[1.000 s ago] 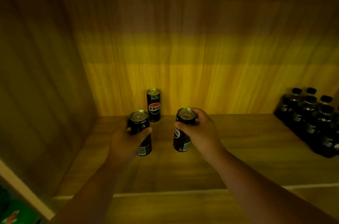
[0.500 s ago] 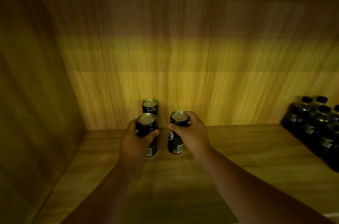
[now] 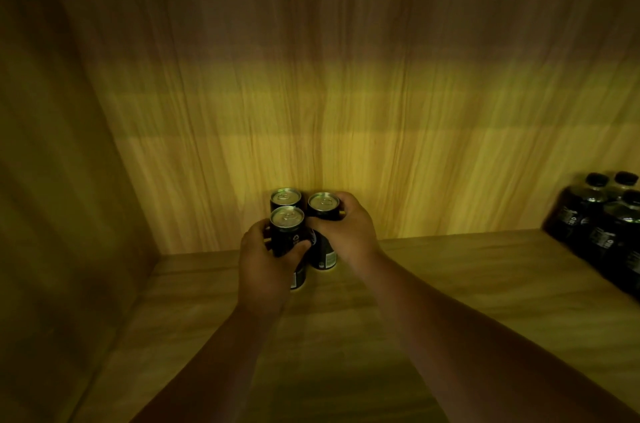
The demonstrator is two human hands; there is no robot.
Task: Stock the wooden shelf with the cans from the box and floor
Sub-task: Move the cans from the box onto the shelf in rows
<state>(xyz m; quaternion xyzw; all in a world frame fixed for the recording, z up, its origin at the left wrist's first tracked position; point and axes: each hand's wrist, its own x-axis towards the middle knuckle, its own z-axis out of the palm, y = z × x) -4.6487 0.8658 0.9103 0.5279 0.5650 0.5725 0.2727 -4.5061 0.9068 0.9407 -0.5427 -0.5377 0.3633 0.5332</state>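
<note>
both held cans have been carried farther back, up beside the standing black aluminium can (image 3: 285, 198) at the back panel of the wooden shelf (image 3: 433, 270). the near black cylindrical can (image 3: 287, 232) is gripped by the left hand (image 3: 265, 266). the right black can (image 3: 323, 214) is clasped by the right hand (image 3: 349, 232). dark plastic bottles (image 3: 602, 225) are grouped at far right.

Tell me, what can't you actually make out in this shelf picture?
Head view only:
- back can: label hidden behind the can in the left hand.
- can in the right hand: front print covered by fingers.
- bottles: cut off by the right edge, labels too dark to read.
- The box and floor: out of frame.
</note>
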